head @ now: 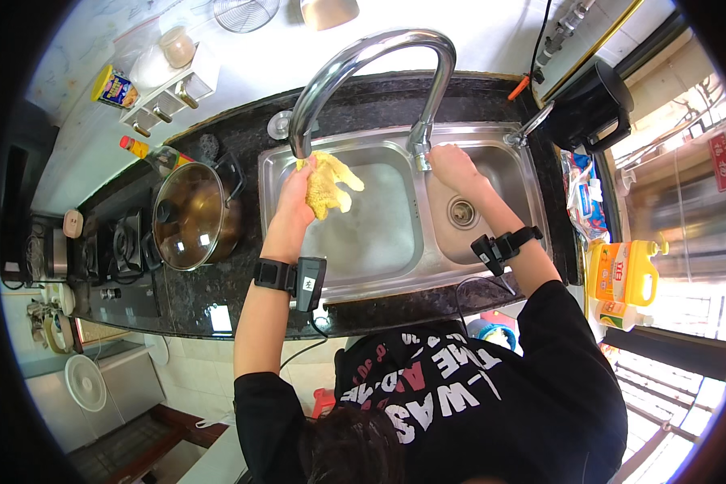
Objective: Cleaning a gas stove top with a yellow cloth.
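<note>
My left hand [296, 196] grips a yellow textured cloth [325, 181] just below the spout of a tall chrome faucet [372, 43]. The cloth hangs in loose lobes over the left basin [369, 236] of a stainless steel double sink, which appears to hold cloudy water. At the faucet's lower body my right hand [457, 166] is curled, its fingers against the metal; any lever there is hidden behind them. Beneath that forearm, the right basin [441, 236] shows a round drain strainer [461, 212]. Both wrists wear black strapped devices.
Left of the sink stands a glass-lidded pot [190, 218], with a sauce bottle [154, 156] and a gas stove [124, 242] beyond. A steel drain plug [280, 125] lies behind the sink. On the right are a yellow detergent jug [623, 272] and a black pitcher [590, 106].
</note>
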Tool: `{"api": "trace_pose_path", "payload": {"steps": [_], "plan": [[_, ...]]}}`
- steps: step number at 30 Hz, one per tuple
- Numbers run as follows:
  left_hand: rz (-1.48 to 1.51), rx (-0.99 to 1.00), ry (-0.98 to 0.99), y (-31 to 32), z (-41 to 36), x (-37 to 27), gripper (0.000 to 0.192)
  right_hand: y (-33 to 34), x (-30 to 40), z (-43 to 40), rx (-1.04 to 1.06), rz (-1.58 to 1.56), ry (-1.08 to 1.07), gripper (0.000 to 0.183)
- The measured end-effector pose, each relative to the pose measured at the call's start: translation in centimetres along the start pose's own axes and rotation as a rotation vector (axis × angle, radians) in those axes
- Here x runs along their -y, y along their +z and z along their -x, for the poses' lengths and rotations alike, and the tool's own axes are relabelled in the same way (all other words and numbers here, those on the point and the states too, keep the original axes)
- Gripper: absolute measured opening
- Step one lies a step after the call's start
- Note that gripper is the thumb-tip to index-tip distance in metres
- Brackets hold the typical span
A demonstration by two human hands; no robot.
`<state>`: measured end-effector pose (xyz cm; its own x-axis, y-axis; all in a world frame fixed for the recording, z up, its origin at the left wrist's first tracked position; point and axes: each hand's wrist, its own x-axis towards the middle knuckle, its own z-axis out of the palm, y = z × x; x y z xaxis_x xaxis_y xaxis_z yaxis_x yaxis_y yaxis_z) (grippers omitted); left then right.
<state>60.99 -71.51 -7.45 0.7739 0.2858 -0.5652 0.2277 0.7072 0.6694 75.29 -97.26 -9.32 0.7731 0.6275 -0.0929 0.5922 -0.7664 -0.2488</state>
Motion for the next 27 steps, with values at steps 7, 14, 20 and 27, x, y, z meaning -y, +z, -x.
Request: {"api": "trace_pose_path", "payload": {"steps": [7,14,20,27], "plan": [[0.008,-0.023,-0.033,-0.6,0.4,-0.3,0.021,-0.2,-1.4,0.0,0.029,-0.045,-0.085,0.019],[0.029,-0.012,-0.074,-0.6,0.4,-0.3,0.024,0.1,-2.1,0.2,-0.016,-0.146,-0.068,0.03],[0.011,0.021,-0.046,-1.3,-0.3,-0.1,0.024,0.8,-2.5,-0.1,-0.029,-0.123,-0.052,0.029],[0.008,-0.05,0.091,0.5,0.0,0.3,0.022,-2.2,5.2,1.2,-0.4,-0.301,-0.11,0.032]]}}
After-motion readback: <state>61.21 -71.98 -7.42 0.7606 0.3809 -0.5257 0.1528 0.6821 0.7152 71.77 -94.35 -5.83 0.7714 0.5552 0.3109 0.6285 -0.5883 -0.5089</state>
